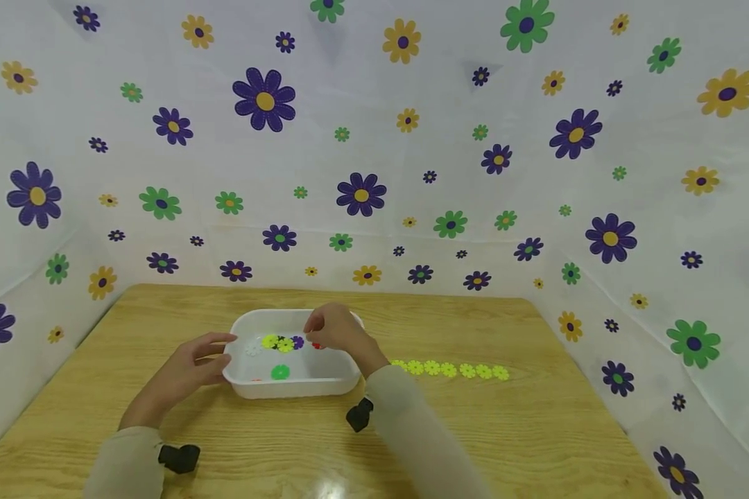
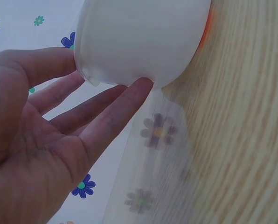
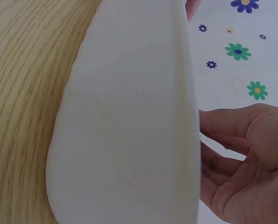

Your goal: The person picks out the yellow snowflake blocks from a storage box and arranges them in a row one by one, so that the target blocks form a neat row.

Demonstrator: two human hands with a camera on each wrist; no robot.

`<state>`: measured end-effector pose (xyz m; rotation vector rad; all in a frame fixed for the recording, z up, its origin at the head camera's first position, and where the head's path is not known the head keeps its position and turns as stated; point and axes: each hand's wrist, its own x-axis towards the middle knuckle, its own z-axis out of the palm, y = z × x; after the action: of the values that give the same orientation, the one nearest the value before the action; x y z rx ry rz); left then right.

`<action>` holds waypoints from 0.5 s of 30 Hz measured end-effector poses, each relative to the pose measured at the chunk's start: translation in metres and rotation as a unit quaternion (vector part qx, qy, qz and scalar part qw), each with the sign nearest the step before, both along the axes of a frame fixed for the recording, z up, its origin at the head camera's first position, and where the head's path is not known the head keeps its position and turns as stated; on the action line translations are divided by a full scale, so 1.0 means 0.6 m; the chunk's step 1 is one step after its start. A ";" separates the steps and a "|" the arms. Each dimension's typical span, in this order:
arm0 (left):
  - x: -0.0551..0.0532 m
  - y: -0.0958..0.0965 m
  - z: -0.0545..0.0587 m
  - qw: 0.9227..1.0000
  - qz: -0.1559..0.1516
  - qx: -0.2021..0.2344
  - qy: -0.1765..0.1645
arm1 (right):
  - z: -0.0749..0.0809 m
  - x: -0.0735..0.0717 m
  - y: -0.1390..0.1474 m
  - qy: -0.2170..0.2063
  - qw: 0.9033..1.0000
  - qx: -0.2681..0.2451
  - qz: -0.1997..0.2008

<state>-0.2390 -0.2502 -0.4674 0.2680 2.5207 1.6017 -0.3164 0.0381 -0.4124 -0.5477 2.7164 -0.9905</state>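
A white plastic tray stands on the table with several flower-shaped plastic pieces in it. My left hand is at its left end; the fingers are fairly straight and touch the end wall. My right hand reaches over the right end, fingertips down inside, close to a red piece. The tray wall hides those fingertips in the right wrist view, so whether they pinch a piece is unclear. Yellow pieces, a purple piece, a green piece and whitish pieces lie inside.
To the right of the tray, several yellow flower-shaped pieces form a row on the wooden table, its left end partly behind my right arm. White cloth printed with flowers surrounds the table at the back and sides.
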 end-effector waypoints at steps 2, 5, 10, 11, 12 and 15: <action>-0.001 0.000 0.001 1.000 0.003 -0.003 -0.004 | -0.004 -0.003 -0.013 -0.002 1.000 0.008 -0.001; -0.002 0.000 0.003 1.000 0.007 -0.006 -0.012 | -0.014 -0.006 -0.029 -0.006 1.000 0.015 -0.005; 0.000 0.000 0.004 1.000 0.002 -0.004 -0.010 | -0.030 -0.012 -0.044 0.004 1.000 0.020 -0.004; 0.001 0.000 0.005 1.000 0.001 -0.003 -0.009 | -0.033 -0.013 -0.046 0.010 1.000 0.021 -0.002; 0.001 0.000 0.006 1.000 0.001 -0.003 -0.008 | -0.035 -0.014 -0.048 0.013 1.000 0.022 -0.001; 0.002 0.002 0.006 1.000 0.001 -0.002 -0.009 | -0.042 -0.017 -0.055 0.011 1.000 0.022 -0.003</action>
<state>-0.2381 -0.2492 -0.4639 0.2514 2.5122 1.5910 -0.3269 0.0053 -0.4375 -0.5457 2.7534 -0.9294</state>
